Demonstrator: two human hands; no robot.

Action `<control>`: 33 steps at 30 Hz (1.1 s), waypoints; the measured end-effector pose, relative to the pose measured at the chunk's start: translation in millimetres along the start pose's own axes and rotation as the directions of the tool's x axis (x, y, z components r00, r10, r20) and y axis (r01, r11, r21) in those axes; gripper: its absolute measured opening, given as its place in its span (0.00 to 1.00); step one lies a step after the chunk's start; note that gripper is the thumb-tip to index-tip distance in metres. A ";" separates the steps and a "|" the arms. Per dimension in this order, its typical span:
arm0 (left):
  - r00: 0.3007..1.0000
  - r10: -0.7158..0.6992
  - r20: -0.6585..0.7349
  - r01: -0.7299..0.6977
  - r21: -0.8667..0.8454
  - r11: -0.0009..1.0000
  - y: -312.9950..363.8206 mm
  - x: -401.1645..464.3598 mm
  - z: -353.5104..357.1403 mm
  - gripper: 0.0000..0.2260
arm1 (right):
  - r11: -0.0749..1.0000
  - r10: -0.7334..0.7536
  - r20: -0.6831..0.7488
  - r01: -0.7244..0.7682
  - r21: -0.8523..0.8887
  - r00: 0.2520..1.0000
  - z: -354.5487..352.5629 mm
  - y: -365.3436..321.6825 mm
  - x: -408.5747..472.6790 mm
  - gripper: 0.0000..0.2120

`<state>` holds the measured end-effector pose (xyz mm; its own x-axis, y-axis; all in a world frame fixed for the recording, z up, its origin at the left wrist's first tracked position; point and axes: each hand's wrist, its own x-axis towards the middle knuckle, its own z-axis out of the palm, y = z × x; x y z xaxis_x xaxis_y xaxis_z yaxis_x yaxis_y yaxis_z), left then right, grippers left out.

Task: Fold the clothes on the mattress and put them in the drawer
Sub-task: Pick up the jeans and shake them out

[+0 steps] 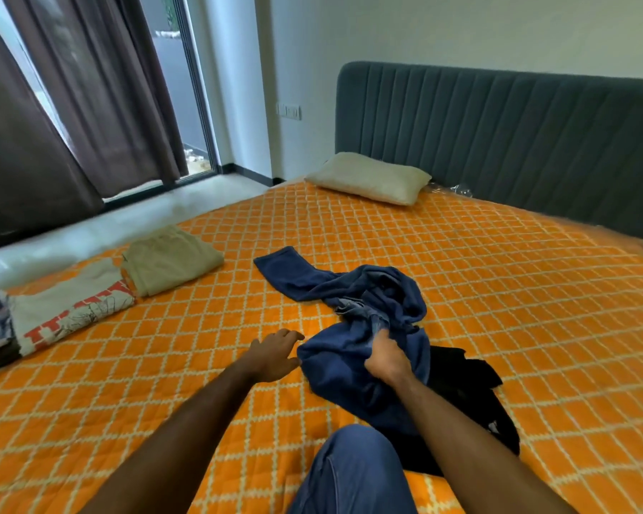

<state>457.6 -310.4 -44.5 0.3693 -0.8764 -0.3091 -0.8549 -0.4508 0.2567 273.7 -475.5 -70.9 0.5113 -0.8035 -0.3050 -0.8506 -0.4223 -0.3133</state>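
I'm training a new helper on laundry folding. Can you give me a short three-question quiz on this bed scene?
1. True or false: the right hand grips the blue garment.
2. What lies under the blue garment's right side? A) black garment B) pillow C) curtain
3. Fill in: the left hand is ____, holding nothing.

Key: 1 true; 2 A, the black garment; 3 open.
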 end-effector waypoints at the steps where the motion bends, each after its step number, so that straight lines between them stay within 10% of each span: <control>1: 1.000 0.003 0.002 -0.003 0.002 1.000 4.6 -1.7 -1.3 0.25 | 1.000 -0.007 0.021 0.006 0.031 1.000 -7.7 0.2 4.8 0.20; 4: 1.000 0.021 -0.009 -0.021 -0.022 1.000 16.2 -3.6 -1.7 0.24 | 0.982 -0.058 0.107 0.037 0.184 0.993 -24.5 -0.3 4.8 0.06; 9: 0.995 0.101 -0.006 -0.102 -0.090 0.991 26.7 2.0 6.8 0.22 | 0.780 -0.223 0.480 -0.140 0.610 0.848 -1.7 2.5 -13.0 0.20; 13: 0.982 0.152 0.116 -0.161 0.078 0.984 32.4 7.2 25.6 0.24 | 0.852 -0.021 0.166 -0.070 0.518 0.986 12.3 14.0 1.6 0.07; 20: 0.954 0.169 0.246 -0.222 0.205 0.953 20.7 19.7 64.8 0.23 | 0.923 0.197 -0.029 -0.176 0.342 0.980 5.5 11.2 31.0 0.40; 23: 0.955 0.191 0.227 -0.240 0.213 0.947 20.8 21.8 60.8 0.20 | 0.966 0.141 -0.043 -0.129 0.223 0.989 4.5 22.9 55.2 0.21; 26: 0.944 0.211 0.253 -0.226 0.031 0.974 24.1 23.5 48.5 0.16 | 0.885 0.031 -0.036 -0.011 0.465 0.999 1.5 22.4 72.5 0.07; 33: 0.908 -0.003 -0.419 -0.286 -0.623 0.729 38.4 18.5 -11.6 0.14 | 0.495 -0.279 -0.158 0.283 0.821 0.947 -55.5 -26.6 37.5 0.11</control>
<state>435.9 -345.9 -29.7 0.4902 -0.8655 0.1029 -0.5015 -0.1836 0.8455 308.6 -517.7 -24.0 0.7025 -0.7091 -0.0595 -0.1757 -0.0918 -0.9801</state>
